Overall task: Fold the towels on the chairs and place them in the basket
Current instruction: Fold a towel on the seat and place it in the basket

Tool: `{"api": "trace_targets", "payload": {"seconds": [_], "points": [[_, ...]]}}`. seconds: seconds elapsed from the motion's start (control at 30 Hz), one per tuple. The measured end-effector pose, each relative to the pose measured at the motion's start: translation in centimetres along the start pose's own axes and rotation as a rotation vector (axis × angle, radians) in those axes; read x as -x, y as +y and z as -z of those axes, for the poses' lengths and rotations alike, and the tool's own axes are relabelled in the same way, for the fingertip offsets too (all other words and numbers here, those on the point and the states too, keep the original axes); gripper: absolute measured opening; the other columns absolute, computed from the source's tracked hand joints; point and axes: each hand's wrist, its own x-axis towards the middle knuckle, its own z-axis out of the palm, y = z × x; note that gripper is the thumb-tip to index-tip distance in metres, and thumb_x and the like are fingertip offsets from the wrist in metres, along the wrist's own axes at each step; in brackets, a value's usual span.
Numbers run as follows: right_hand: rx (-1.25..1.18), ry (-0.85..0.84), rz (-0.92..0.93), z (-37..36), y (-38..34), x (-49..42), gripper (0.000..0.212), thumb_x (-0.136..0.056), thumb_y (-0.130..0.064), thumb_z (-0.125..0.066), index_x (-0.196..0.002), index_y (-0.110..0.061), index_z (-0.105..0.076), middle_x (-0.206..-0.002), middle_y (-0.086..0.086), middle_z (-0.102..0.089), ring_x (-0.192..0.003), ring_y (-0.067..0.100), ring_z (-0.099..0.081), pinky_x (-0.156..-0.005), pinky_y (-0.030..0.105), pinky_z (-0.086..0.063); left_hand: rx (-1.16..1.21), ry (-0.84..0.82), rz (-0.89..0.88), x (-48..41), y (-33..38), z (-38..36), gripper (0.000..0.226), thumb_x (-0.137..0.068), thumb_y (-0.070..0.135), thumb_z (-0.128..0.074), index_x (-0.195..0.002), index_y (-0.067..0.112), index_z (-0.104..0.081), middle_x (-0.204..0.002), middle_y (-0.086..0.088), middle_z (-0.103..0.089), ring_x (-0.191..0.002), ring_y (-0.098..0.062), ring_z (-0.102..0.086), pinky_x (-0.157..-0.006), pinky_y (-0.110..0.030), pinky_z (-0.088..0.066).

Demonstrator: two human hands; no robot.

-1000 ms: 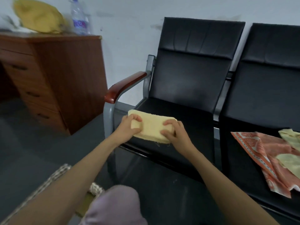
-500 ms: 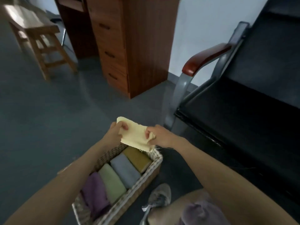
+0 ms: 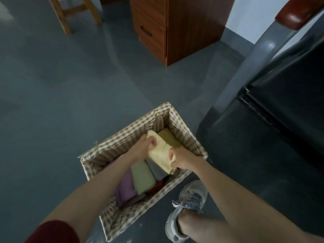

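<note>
A folded pale yellow towel [image 3: 160,150] is held low inside the checked wicker basket [image 3: 122,137] on the floor. My left hand [image 3: 140,149] grips its far end and my right hand [image 3: 180,158] grips its near end. Under and beside it lie other folded towels in a row: a mustard one [image 3: 169,137], a grey one [image 3: 157,170], a green one [image 3: 142,178] and a purple one [image 3: 125,189]. The black chair seat [image 3: 287,95] fills the right edge of the view.
The chair's grey metal leg [image 3: 245,67] and red-brown armrest [image 3: 298,13] rise right of the basket. A wooden drawer cabinet [image 3: 175,27] stands at the back, a wooden stool [image 3: 73,13] at the top left. My sneaker [image 3: 185,207] is beside the basket.
The view swung from the chair down to the floor basket. Both hands carried the folded yellow towel off the seat and lowered it into the basket, over the grey and mustard towels.
</note>
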Motion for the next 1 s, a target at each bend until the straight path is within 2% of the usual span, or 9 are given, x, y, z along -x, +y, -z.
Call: {"api": "trace_targets", "payload": {"seconds": [0.2, 0.27, 0.37, 0.43, 0.57, 0.7, 0.8, 0.9, 1.0], "points": [[0.129, 0.082, -0.091, -0.5, 1.2, -2.6, 0.028, -0.097, -0.014, -0.044, -0.124, -0.014, -0.045, -0.128, 0.014, -0.039, -0.105, 0.028, -0.052, -0.089, 0.036, -0.047, -0.110, 0.019, -0.013, -6.5, 2.5, -2.0, 0.026, -0.089, 0.020, -0.049, -0.115, 0.017, -0.047, -0.128, -0.010, -0.035, -0.113, -0.030, -0.040, -0.098, -0.037, -0.036], [0.185, 0.073, -0.100, -0.7, 1.3, -3.0, 0.031, -0.098, -0.014, -0.039, -0.128, -0.013, -0.044, -0.131, 0.016, -0.039, -0.111, 0.030, -0.051, -0.093, 0.038, -0.046, -0.195, 0.070, -0.027, -7.4, 2.6, -2.5, 0.039, -0.087, 0.037, -0.047, -0.122, 0.021, -0.046, -0.132, -0.009, -0.039, -0.116, -0.028, -0.042, -0.101, -0.041, -0.036], [0.293, 0.076, -0.158, -1.1, 1.1, -3.2, 0.037, -0.099, -0.013, -0.038, -0.136, -0.012, -0.042, -0.140, 0.017, -0.031, -0.120, 0.031, -0.046, -0.093, 0.039, -0.045, -0.188, 0.154, -0.016, -8.1, 3.1, -3.7, 0.052, -0.099, 0.029, -0.037, -0.147, 0.015, -0.024, -0.151, -0.007, -0.023, -0.139, -0.025, -0.021, -0.114, -0.036, -0.018], [0.358, 0.150, -0.157, -1.5, 0.3, -3.5, 0.040, -0.101, -0.016, -0.038, -0.140, -0.012, -0.039, -0.145, 0.016, -0.026, -0.126, 0.031, -0.040, -0.096, 0.038, -0.042, -0.127, 0.192, 0.049, -7.7, 3.1, -4.8, 0.052, -0.102, 0.024, -0.033, -0.150, 0.011, -0.018, -0.157, -0.008, -0.011, -0.143, -0.023, -0.007, -0.117, -0.037, -0.009], [0.474, 0.218, -0.066, -2.6, -0.9, -4.5, 0.042, -0.100, -0.022, -0.041, -0.141, -0.011, -0.037, -0.145, 0.011, -0.031, -0.132, 0.027, -0.031, -0.102, 0.037, -0.035, -0.465, 0.285, -0.074, -6.8, 2.2, -5.9, 0.055, -0.073, 0.016, -0.076, -0.123, 0.002, -0.059, -0.136, -0.019, -0.039, -0.122, -0.031, -0.030, -0.102, -0.046, -0.040], [0.515, 0.049, -0.161, -3.7, 0.9, -4.7, 0.044, -0.099, -0.021, -0.036, -0.142, -0.010, -0.033, -0.144, 0.014, -0.034, -0.131, 0.030, -0.032, -0.108, 0.040, -0.029, -0.389, 0.048, 0.029, -6.8, 1.0, -5.9, 0.063, -0.099, 0.041, -0.038, -0.152, 0.015, -0.014, -0.159, -0.009, -0.004, -0.146, -0.025, -0.003, -0.117, -0.040, -0.001], [0.479, -0.033, -0.164, -3.8, 1.7, -5.1, 0.053, -0.098, -0.020, -0.037, -0.148, -0.011, -0.020, -0.150, 0.014, -0.024, -0.140, 0.032, -0.021, -0.114, 0.043, -0.023, -0.369, -0.099, 0.107, -7.5, 0.9, -5.7, 0.076, -0.095, 0.055, -0.036, -0.152, 0.023, 0.003, -0.160, -0.001, 0.011, -0.147, -0.020, 0.006, -0.117, -0.042, 0.002], [0.447, -0.052, -0.146, -3.2, 1.3, -5.0, 0.049, -0.097, -0.018, -0.038, -0.144, -0.011, -0.029, -0.144, 0.015, -0.032, -0.133, 0.033, -0.031, -0.109, 0.044, -0.031, -0.409, -0.172, 0.137, -7.9, 1.6, -4.9, 0.079, -0.095, 0.052, -0.041, -0.152, 0.022, 0.003, -0.160, -0.002, 0.011, -0.147, -0.021, 0.006, -0.118, -0.044, -0.001], [0.402, 0.013, -0.110, -2.3, 0.6, -3.6, 0.042, -0.097, -0.015, -0.038, -0.139, -0.012, -0.036, -0.137, 0.014, -0.040, -0.125, 0.032, -0.040, -0.100, 0.042, -0.037, -0.419, -0.137, 0.110, -7.2, 2.7, -3.6, 0.070, -0.095, 0.038, -0.048, -0.151, 0.017, -0.014, -0.159, -0.008, -0.004, -0.146, -0.025, -0.006, -0.118, -0.045, -0.010]]}}
